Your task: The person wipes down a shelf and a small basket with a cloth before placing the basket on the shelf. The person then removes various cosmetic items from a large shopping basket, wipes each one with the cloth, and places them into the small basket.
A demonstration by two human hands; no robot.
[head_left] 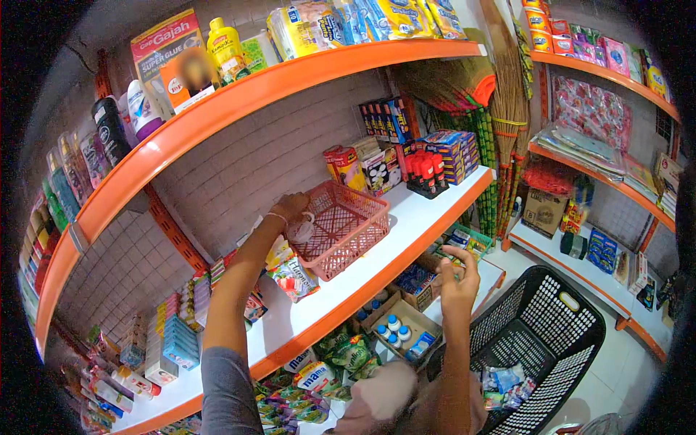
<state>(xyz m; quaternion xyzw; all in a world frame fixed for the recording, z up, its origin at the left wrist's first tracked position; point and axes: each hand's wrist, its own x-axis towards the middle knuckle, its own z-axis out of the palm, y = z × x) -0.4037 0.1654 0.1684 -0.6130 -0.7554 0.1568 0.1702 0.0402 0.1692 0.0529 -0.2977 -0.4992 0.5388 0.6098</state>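
A pink plastic basket (353, 243) sits on the white shelf (406, 230). At its back left rim is my left hand (291, 206), fingers bent down and pressed together. What they grip is too small to make out. Something clear and round (301, 229) lies inside the basket below that hand. My right hand (459, 279) is raised in front of the shelf edge, palm up with fingers curled but apart, and nothing shows in it. Colourful packets (290, 272) lie left of the basket.
Small boxes (344, 167) and red-capped items (425, 172) stand behind and right of the basket. An orange-edged shelf (239, 83) runs overhead. A black crate (540, 341) with packets inside stands on the floor at the right. Brooms (507, 123) stand behind.
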